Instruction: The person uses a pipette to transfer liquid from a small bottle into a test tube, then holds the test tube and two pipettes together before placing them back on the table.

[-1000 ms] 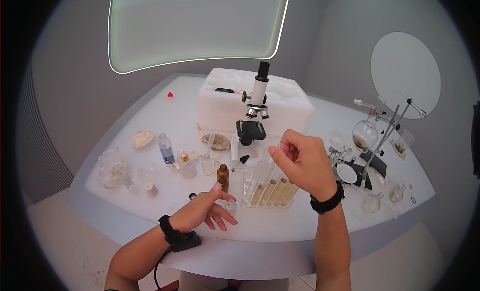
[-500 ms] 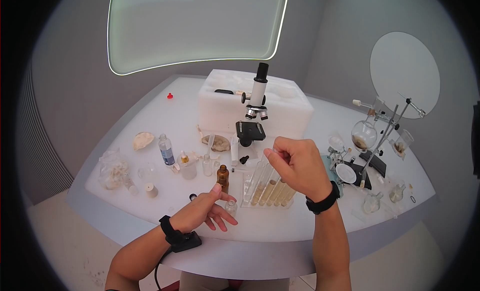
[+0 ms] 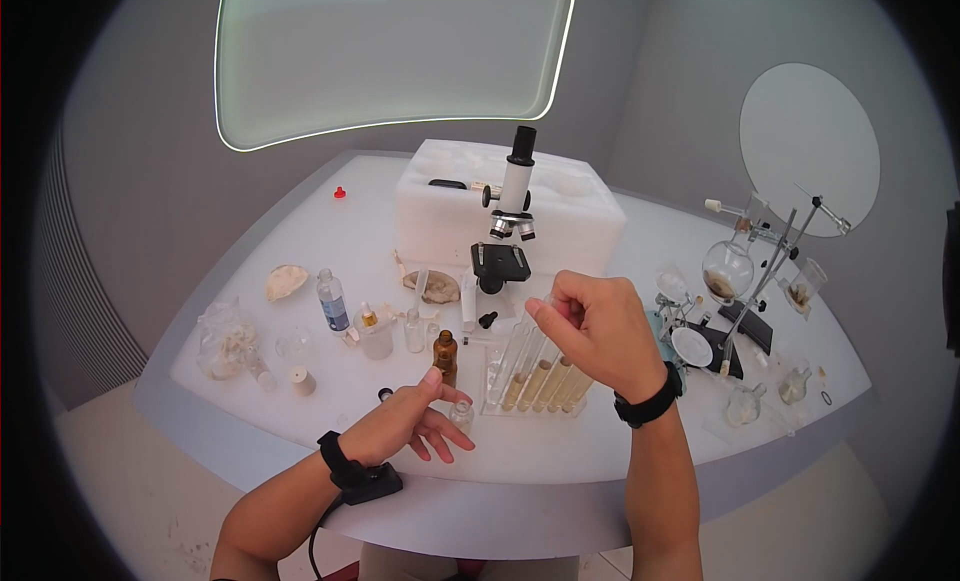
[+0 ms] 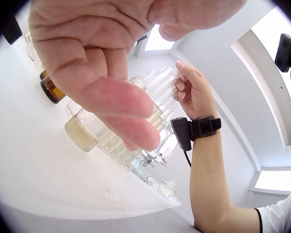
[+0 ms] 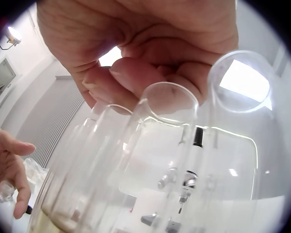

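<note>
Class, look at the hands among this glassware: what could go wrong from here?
Spill: the right hand is at the mouths of the test tubes, some holding yellowish liquid; a sideways tug might tip them.

Knock: the left hand is right beside the small clear bottle, so a careless move might topple it.

Chain fall: the amber bottle stands close by and could be bumped too.

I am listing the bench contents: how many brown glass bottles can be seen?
1. The brown cylindrical glass bottle stands on the white table, just beyond the left hand; another could be hidden behind other things.
</note>
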Demonstrator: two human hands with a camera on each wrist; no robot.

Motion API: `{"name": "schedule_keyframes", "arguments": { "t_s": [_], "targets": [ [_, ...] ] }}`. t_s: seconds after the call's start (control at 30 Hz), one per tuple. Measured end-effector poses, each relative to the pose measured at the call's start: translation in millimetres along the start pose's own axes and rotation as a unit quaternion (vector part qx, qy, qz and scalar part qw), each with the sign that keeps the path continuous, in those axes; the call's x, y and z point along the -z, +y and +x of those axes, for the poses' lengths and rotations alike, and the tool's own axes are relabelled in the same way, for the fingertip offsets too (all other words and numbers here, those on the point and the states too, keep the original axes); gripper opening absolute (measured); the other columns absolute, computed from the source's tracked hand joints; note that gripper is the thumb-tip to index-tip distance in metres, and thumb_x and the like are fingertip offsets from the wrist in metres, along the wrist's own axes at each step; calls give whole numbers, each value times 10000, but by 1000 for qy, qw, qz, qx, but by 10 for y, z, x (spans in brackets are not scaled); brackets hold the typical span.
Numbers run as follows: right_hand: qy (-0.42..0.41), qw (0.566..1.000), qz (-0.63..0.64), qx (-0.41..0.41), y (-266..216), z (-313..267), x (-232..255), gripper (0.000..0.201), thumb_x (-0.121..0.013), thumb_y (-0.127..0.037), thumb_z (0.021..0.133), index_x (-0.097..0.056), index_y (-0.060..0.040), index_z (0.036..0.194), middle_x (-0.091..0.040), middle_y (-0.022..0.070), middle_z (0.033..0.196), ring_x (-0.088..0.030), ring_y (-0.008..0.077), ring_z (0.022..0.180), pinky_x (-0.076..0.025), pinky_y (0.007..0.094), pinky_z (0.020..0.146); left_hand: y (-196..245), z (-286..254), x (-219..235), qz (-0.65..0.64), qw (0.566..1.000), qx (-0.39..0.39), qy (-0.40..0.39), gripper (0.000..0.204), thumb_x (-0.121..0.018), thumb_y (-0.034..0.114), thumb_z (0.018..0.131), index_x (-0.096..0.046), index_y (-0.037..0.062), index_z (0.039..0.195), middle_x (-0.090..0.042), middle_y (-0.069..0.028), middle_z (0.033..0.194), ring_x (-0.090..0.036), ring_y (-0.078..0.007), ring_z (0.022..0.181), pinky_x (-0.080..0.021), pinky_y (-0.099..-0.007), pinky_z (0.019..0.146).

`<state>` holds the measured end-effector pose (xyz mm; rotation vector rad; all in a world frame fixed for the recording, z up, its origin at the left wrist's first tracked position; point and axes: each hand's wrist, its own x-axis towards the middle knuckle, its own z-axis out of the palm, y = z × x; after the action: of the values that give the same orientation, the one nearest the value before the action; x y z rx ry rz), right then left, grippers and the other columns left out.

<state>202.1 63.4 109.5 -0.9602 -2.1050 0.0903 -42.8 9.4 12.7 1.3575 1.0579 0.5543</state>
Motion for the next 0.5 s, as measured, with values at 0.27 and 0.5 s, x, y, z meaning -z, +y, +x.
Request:
{"name": "schedule_keyframes", "arguments": {
  "t_s": [0.27,0.5],
  "targets": [
    [10,999,-39,14,7,2,8,364,-735,-230,845,-512,-17,651,-473,65,480,-448,169,432,-356,291,460,-27,10,5,-4,1000,-5,-2,904,-91,744,943,-482,33,1340,-736,-172,975,-704,-187,757,-507,-255,627],
    [4,999,-53,2,-6,2,38,291,-696,-267,855,-552,-57,714,-569,78,556,-580,265,514,-436,361,515,-14,5,0,-2,1000,-2,-2,897,-89,741,946,-484,39,1339,-736,-172,979,-705,-188,760,-508,-259,632]
  ]
}}
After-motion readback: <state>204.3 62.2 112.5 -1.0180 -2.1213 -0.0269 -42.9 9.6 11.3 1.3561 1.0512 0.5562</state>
